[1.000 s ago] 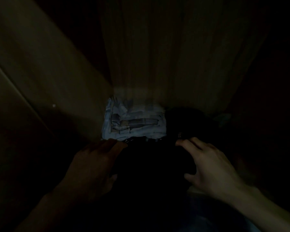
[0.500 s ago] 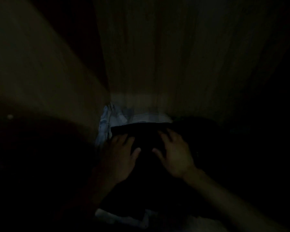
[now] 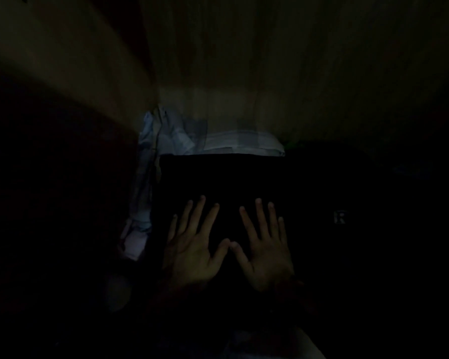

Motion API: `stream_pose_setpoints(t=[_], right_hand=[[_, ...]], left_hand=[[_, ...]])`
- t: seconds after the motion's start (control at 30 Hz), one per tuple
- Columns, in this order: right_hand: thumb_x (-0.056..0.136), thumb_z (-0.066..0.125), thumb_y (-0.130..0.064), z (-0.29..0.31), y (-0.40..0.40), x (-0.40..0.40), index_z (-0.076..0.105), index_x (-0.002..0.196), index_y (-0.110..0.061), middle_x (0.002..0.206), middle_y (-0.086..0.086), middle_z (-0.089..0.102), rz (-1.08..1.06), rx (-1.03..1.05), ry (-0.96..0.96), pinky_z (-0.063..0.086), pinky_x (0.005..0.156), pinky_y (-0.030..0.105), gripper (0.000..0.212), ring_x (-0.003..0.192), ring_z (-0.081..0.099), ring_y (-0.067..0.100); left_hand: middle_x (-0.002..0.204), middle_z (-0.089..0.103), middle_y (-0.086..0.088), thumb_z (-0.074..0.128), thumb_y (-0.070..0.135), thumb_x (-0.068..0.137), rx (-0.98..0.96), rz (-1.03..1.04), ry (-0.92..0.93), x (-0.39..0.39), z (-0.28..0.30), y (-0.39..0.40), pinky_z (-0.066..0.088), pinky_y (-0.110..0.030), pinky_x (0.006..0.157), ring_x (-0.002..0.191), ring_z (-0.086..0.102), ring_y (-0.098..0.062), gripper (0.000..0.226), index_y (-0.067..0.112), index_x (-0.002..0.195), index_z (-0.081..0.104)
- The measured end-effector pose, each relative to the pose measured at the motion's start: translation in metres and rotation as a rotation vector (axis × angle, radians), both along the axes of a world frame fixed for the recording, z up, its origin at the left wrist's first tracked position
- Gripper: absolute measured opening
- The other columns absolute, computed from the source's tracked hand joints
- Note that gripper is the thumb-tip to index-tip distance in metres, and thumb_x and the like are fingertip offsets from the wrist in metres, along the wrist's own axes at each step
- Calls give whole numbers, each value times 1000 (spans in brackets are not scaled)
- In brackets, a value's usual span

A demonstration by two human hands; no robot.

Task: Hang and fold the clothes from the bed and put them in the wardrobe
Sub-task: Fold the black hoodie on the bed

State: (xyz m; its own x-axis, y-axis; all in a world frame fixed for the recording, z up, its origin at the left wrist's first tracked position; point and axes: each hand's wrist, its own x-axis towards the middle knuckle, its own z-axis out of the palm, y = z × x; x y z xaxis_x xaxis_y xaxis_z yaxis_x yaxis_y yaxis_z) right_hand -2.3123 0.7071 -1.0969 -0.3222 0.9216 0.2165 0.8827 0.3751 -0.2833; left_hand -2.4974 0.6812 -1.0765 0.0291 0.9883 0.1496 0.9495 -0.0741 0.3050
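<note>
both hands (image 3: 192,257) (image 3: 267,255) now lower, flat on dark folded garment (image 3: 218,177)

You are looking into a very dark wooden space. The back panel (image 3: 244,60) ahead of you is brown wood with faint upright grain, and a paler band of light falls across its lower part. To your left a side panel (image 3: 62,55) of the same wood runs in at an angle and meets the back panel in a corner. The right side and the foreground are lost in black.
</note>
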Motion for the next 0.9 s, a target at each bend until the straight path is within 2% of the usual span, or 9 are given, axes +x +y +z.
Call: stream_pose_setpoints(t=[0.1,0.23,0.33,0.43,0.5,0.63,0.67,0.77,0.9], right_hand=[[95,20,-66,2,0,1,8,156,-29,164,5,-8,10,-22,-30,2,121,50,72,150,-12,27],[82,-6,-79,16,5,2,-2,155,-34,163,4,-18,16,-181,-109,-3,121,48,87,148,-21,25],[90,12,-74,52,2,3,-5,154,-35,162,3,-21,31,-374,-181,-5,121,46,77,148,-22,25],[99,28,-58,78,-34,10,-4,155,-32,162,5,-20,30,-429,-185,-2,121,46,70,148,-20,26],[96,28,-59,92,-61,15,3,156,-29,163,9,-12,57,-353,-108,5,122,47,72,149,-14,30],[81,1,-74,140,-98,36,14,156,-26,163,13,0,61,-294,-82,12,120,50,89,150,-5,35],[84,3,-74,158,-109,41,13,156,-26,164,13,1,59,-305,-89,12,121,51,87,150,-5,35],[97,32,-57,227,-144,52,12,155,-30,164,8,-3,16,-365,-64,12,120,46,68,150,-6,30],[98,38,-52,345,-183,57,14,155,-31,164,4,-1,44,-391,-72,20,116,48,65,150,-1,27]], left_hand=[[168,4,5,24,68,88,-24,19,14,2,6,-2,13,-48,123,154,4,-20,77,36,157,18],[167,-4,8,22,71,86,-195,13,-2,3,15,7,6,-44,124,154,-5,-18,79,38,157,14],[168,1,8,44,62,95,-409,18,-210,-4,44,24,5,-42,124,154,-3,-18,67,36,154,25],[166,-12,11,37,63,97,-496,4,-105,2,64,-2,-2,-46,124,153,-11,-17,69,40,157,11],[166,-12,11,34,63,98,-490,25,-152,13,77,-36,-4,-45,123,153,-14,-15,67,41,157,9],[167,7,5,39,60,98,-430,80,-280,26,134,-92,4,-39,124,153,-2,-19,65,34,155,24],[167,11,2,39,59,98,-428,90,-258,27,152,-105,6,-39,124,153,2,-21,64,33,155,26],[165,20,-1,40,62,96,-410,114,-218,36,215,-148,13,-39,123,152,13,-24,66,29,153,33],[161,31,-2,24,80,79,-326,148,-198,45,318,-194,21,-40,117,145,32,-29,87,28,145,48]])
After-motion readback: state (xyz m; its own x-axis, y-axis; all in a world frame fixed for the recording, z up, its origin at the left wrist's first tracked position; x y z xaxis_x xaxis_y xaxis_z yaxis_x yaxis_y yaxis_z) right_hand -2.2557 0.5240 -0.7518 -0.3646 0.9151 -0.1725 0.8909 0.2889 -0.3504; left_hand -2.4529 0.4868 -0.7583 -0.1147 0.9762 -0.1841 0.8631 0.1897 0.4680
